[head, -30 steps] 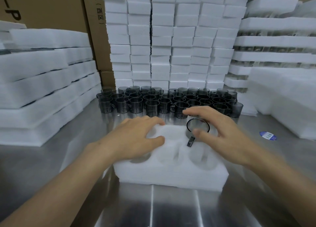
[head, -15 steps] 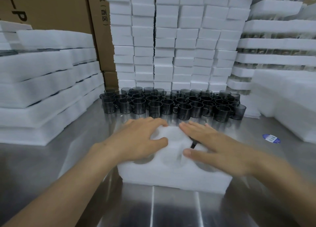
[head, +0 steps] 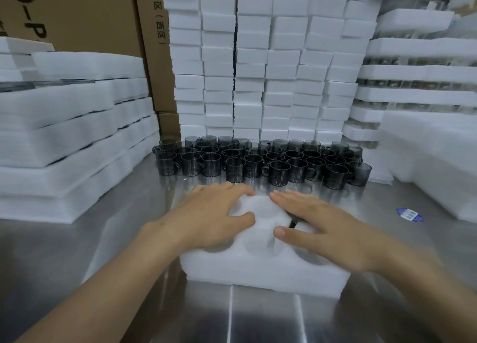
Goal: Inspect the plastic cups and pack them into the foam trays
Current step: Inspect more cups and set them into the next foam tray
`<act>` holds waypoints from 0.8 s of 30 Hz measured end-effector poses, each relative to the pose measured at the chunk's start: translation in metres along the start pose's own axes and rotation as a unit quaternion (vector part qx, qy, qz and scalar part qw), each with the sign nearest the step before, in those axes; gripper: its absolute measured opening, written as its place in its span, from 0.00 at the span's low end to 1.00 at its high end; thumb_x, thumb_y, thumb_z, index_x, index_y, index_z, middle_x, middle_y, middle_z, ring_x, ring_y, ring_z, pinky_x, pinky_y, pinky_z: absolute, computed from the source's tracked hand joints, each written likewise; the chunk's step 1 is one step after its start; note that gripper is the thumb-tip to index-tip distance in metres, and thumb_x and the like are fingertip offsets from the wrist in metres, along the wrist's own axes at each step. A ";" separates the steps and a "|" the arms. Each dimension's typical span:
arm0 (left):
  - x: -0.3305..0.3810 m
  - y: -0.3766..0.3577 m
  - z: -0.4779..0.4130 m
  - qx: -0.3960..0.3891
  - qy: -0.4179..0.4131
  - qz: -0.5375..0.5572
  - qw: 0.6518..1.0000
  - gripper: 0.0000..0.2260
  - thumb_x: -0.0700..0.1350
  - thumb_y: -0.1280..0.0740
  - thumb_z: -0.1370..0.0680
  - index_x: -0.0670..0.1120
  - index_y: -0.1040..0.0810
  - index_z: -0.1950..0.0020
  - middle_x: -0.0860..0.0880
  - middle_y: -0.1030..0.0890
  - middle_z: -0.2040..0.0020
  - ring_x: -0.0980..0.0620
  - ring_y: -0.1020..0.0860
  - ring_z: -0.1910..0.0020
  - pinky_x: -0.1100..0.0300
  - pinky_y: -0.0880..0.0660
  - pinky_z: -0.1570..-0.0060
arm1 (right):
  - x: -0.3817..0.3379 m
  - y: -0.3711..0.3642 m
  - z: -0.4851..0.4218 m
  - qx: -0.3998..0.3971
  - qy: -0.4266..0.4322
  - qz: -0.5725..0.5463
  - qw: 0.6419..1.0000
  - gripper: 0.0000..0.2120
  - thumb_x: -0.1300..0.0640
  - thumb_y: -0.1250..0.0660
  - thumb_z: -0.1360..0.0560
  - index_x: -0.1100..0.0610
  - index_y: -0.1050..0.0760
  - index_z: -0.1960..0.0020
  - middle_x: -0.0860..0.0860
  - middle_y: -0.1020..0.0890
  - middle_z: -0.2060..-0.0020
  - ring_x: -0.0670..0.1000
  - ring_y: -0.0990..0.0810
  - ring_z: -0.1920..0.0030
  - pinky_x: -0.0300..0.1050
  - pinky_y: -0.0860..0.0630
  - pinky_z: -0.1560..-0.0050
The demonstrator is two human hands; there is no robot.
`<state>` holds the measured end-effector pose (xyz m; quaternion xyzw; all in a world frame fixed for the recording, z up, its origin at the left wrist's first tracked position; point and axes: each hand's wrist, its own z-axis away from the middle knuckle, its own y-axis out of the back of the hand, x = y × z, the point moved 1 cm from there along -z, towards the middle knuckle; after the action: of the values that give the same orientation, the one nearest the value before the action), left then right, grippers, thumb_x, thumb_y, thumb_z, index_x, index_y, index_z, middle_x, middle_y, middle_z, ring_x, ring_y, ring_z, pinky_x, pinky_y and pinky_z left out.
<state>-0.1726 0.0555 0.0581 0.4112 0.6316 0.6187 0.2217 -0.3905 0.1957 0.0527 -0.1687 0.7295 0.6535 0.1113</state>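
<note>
A white foam tray [head: 258, 273] with round pockets lies on the steel table in front of me. My left hand [head: 211, 216] rests flat on its left side, fingers lightly bent over a pocket. My right hand [head: 320, 226] lies flat with straight fingers over the tray's right side, covering a dark plastic cup; only the cup's handle [head: 293, 223] shows beside my palm. Behind the tray stand several rows of dark translucent cups [head: 260, 162] with handles.
Stacked foam sheets [head: 64, 136] fill the left side. Columns of foam blocks [head: 258, 58] rise at the back, with cardboard boxes [head: 85, 15] beside them. More foam trays [head: 418, 84] pile up on the right. A blue sticker [head: 410, 215] lies on the steel table [head: 258, 317].
My right hand held a dark cup by its rim over the tray's right pocket; it has since lowered and flattened over the cup. The left hand stays on the tray.
</note>
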 end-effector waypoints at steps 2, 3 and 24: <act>-0.002 -0.001 0.000 0.002 -0.010 0.004 1.000 0.26 0.69 0.43 0.20 0.65 0.34 0.22 0.61 0.25 0.29 0.56 0.29 0.29 0.47 0.39 0.24 | 0.001 0.001 0.001 0.011 -0.002 -0.011 1.000 0.42 0.21 0.45 0.28 0.34 0.43 0.17 0.24 0.46 0.22 0.21 0.54 0.26 0.18 0.60 0.32; -0.004 -0.001 -0.001 0.001 -0.015 0.016 1.000 0.28 0.72 0.45 0.22 0.66 0.32 0.24 0.62 0.24 0.29 0.57 0.28 0.30 0.48 0.38 0.25 | 0.001 0.002 0.001 0.016 0.000 -0.015 1.000 0.41 0.22 0.44 0.28 0.34 0.41 0.18 0.23 0.44 0.23 0.21 0.53 0.26 0.18 0.58 0.32; -0.171 -0.006 -0.065 0.337 0.387 0.184 0.838 0.42 0.71 0.27 0.26 0.51 0.34 0.19 0.46 0.27 0.23 0.40 0.24 0.28 0.44 0.24 0.38 | 0.003 0.003 0.002 0.051 0.011 -0.064 0.997 0.29 0.25 0.40 0.24 0.26 0.34 0.24 0.13 0.42 0.30 0.20 0.42 0.29 0.21 0.43 0.32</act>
<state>-0.1296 -0.1186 0.0218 0.2965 0.7478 0.5062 -0.3110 -0.3948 0.1974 0.0541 -0.2164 0.7507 0.6050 0.1536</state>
